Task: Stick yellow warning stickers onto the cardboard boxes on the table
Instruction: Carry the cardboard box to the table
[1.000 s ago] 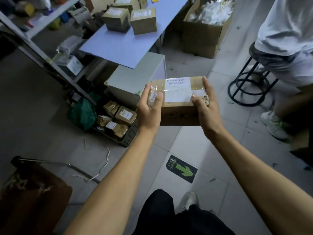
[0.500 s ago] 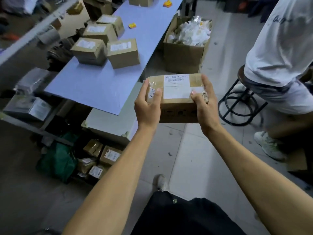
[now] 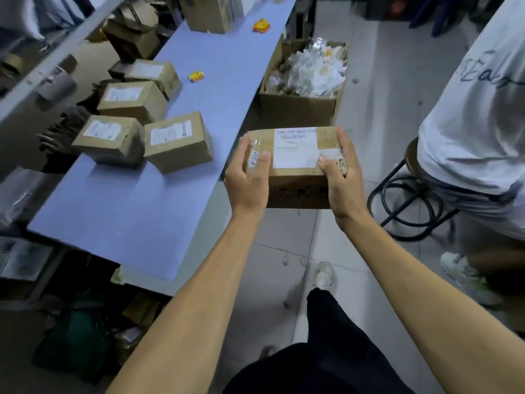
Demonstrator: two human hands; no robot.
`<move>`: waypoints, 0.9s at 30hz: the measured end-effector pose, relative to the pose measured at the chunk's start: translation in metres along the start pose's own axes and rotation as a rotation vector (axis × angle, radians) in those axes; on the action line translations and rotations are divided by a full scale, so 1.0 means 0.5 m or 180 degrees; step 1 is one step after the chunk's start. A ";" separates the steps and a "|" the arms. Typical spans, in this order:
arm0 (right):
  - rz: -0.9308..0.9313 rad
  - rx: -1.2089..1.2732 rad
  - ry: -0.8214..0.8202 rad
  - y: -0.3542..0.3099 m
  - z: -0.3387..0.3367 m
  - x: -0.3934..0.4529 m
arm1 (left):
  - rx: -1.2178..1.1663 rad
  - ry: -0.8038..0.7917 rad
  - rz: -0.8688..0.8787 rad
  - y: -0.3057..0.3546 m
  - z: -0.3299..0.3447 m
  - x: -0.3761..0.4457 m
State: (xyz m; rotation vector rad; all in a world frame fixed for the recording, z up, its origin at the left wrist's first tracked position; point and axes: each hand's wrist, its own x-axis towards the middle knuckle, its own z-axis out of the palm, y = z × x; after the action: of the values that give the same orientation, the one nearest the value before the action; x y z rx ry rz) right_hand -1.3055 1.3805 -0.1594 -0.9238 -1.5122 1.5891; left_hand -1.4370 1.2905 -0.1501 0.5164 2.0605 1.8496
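Note:
I hold a taped cardboard box [image 3: 295,155] with a white label between both hands, in the air just right of the table's edge. My left hand [image 3: 250,177] grips its left end and my right hand [image 3: 343,177] its right end. On the blue table [image 3: 136,206] lie several labelled cardboard boxes, the nearest one [image 3: 177,142] beside another [image 3: 109,139]. Two small yellow stickers lie farther back on the table, one [image 3: 196,75] near the boxes and one [image 3: 261,25] close to a tall box [image 3: 208,12].
An open carton [image 3: 301,109] full of white paper scraps stands on the floor behind the held box. A person in a white shirt [image 3: 480,115] sits on a black stool [image 3: 412,194] at right. Shelving [image 3: 42,69] runs along the left; boxes lie under the table.
The view has swung up and closer to the table. The held box has come nearer to the table's right edge, with both hands in the same grip.

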 end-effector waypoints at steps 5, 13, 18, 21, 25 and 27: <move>0.0044 0.0050 -0.0155 0.000 -0.024 0.198 | 0.0137 0.0111 0.0022 0.025 0.127 0.141; 0.0106 -0.0068 -0.0448 0.004 -0.037 0.470 | 0.0226 0.0371 -0.0070 0.034 0.267 0.329; 0.0183 -0.0215 -0.0632 0.029 -0.006 0.620 | 0.0205 0.0414 -0.0130 0.006 0.317 0.461; 0.0242 -0.0255 -0.0663 0.048 0.026 0.710 | 0.0173 0.0463 -0.0179 -0.014 0.342 0.553; 0.0282 -0.0367 -0.0667 0.055 0.087 0.835 | 0.0088 0.0496 -0.0278 -0.026 0.364 0.687; 0.0276 -0.0448 -0.0700 0.050 0.120 0.896 | 0.0045 0.0511 -0.0329 -0.023 0.367 0.748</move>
State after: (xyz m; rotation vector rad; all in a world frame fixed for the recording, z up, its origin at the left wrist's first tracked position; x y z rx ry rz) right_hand -1.5672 1.7487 -0.1855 -0.9266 -1.7763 1.7092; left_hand -1.6814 1.6265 -0.1812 0.2669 2.1596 1.8715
